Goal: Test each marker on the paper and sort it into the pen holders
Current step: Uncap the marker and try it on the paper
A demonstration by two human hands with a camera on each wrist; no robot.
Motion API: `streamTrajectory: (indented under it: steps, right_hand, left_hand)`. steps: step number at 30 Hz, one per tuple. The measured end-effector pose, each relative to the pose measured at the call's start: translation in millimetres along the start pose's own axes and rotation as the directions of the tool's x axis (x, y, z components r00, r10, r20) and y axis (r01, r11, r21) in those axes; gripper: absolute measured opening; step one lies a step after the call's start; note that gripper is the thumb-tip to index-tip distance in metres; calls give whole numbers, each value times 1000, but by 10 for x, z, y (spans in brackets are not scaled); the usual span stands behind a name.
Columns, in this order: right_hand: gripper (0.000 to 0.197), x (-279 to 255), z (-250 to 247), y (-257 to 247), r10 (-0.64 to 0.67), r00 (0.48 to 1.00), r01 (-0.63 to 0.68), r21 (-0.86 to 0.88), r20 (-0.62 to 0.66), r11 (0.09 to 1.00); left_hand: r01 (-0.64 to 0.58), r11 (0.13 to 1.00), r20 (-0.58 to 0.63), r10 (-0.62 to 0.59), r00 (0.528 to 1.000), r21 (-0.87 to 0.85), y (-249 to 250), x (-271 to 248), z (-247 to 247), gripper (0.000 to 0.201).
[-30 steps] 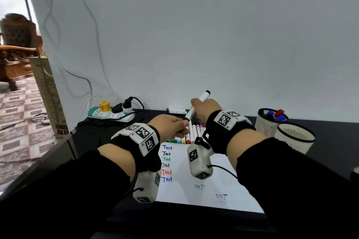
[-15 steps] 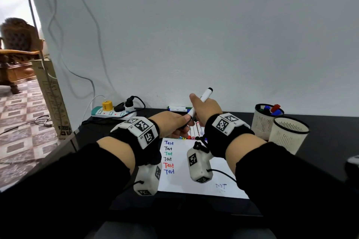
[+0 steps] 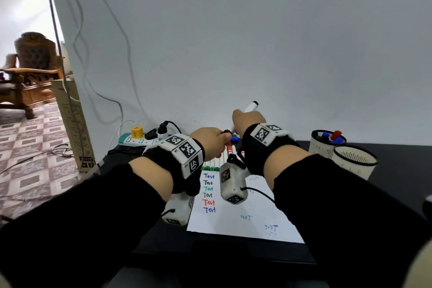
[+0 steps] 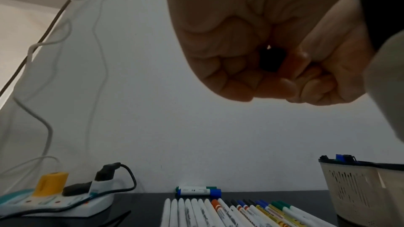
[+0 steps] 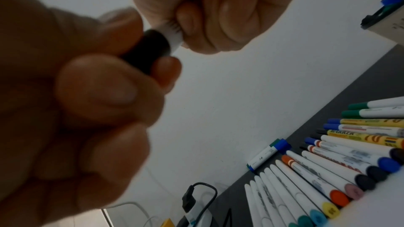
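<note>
My right hand (image 3: 245, 121) grips the white barrel of a marker (image 3: 250, 107) above the desk, its black rear end pointing up at the wall. My left hand (image 3: 219, 140) pinches the black cap (image 5: 150, 49), which sits against the barrel (image 5: 172, 34); in the left wrist view the cap (image 4: 272, 59) shows between the curled fingers. Below lie the row of markers (image 3: 217, 163) and the white paper (image 3: 245, 224) with several coloured "Test" words. At the right stand two pen holders: the far one (image 3: 323, 149) holds markers, the near one (image 3: 355, 163) shows none.
A power strip (image 3: 138, 140) with plugs and cables lies at the desk's back left. Two capped markers (image 4: 197, 191) lie crosswise behind the row. The desk (image 3: 397, 170) is black and backs onto a white wall. A doorway and a wooden chair (image 3: 30, 77) are at the left.
Both hands have kept their hold on the marker above the row. Only the head view has shifted a little.
</note>
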State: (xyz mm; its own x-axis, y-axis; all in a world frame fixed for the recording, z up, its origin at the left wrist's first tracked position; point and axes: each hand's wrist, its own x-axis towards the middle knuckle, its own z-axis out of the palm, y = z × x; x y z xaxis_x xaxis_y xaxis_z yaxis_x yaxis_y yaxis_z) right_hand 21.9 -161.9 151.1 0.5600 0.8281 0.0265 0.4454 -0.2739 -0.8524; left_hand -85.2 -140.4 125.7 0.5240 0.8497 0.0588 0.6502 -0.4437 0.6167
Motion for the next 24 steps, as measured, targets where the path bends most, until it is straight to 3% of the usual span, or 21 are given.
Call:
streamTrajectory:
  steps: [4,6,10,13,14,16,20,24]
  right_hand:
    - [34,23,82,61,-4,1000,2,78,25,997]
    - [35,44,119,101,-2,1000,0,93,28,996]
    - [28,52,171,48,71,997,-74,94,32,993]
    - [63,188,-24,128,124,991,-119,92,-52,989]
    - [66,241,-106,187,151,986,-142,124,-65,982]
    - [67,308,-206,284,195,978,-184,136,-68,973]
    - [40,303,-31,372,159,987,-151,156,-36,976]
    - [42,342,97,454,141,990,-139,249,11,958]
  left_hand:
    - [49,948,97,-20,995,-315,-58,-64,-8,37]
    - [90,917,142,-37,989,-388,-79,-103,-20,37]
    - [53,986,113,-35,993,-157,-107,-86,-35,36]
    - [35,981,22,-40,999,189,-214,-146,-74,27]
    - [41,970,8,-44,999,241,-271,-172,-96,28]
    - [76,964,15,-83,996,254,-373,-188,-143,32]
    - [100,989,15,-102,995,107,-429,-123,-120,25]
    - [51,991,7,-52,999,124,-412,-82,-64,26]
